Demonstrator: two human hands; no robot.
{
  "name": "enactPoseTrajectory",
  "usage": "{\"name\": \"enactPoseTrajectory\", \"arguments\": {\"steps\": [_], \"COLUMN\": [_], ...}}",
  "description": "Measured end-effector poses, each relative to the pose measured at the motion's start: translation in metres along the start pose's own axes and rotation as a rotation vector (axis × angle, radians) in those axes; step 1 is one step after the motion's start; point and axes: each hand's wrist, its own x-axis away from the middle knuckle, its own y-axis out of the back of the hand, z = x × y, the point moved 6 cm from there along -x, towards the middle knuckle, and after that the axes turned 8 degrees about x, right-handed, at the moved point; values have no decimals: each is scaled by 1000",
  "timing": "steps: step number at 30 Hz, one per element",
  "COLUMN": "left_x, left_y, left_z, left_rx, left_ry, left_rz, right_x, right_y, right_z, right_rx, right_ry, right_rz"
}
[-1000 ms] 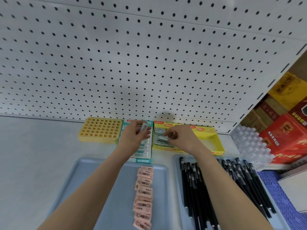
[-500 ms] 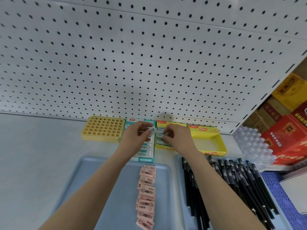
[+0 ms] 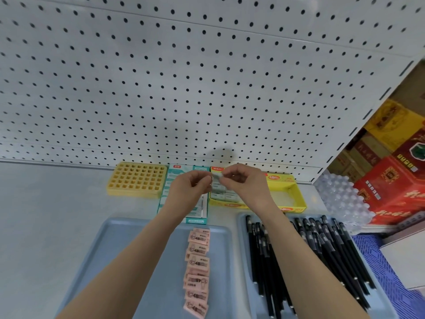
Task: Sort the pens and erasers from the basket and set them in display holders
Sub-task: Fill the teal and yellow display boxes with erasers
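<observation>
Left hand [image 3: 192,187] has risen off the teal box [image 3: 198,212], pinching a small white eraser [image 3: 216,177]. Right hand [image 3: 245,184], up out of the yellow display box [image 3: 293,192], now pinches its other end. Midair handover; probably bound for yellow box. Pink erasers [image 3: 197,265], pens [image 3: 322,249] unsorted.

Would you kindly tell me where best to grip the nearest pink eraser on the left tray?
Come from above and pinch the nearest pink eraser across its left and right ends: it lies flat, those ends clear, the next eraser crowding its far edge.
</observation>
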Motion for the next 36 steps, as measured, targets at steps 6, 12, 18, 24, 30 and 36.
{"name": "enactPoseTrajectory", "arguments": {"steps": [6,12,18,24,30,36], "left_x": [4,4,4,4,5,12], "left_y": [3,-2,4,15,12,-7], "left_z": [-1,2,0,11,10,15], "left_rx": [147,30,-493,-812,-895,-1000], "left_ry": [20,13,-129,-205,-268,-374], "left_rz": [1,73,-50,24,43,197], "right_x": [3,6,0,3,2,1], "right_y": [-7,-17,-14,-24,-2,8], "right_z": [6,-1,-18,-23,-11,-16], "right_rx": [14,4,309,594,708,802], "right_ry": [40,-12,-25,-18,89,52], "right_rz": [127,240,143,245,-25,144]}}
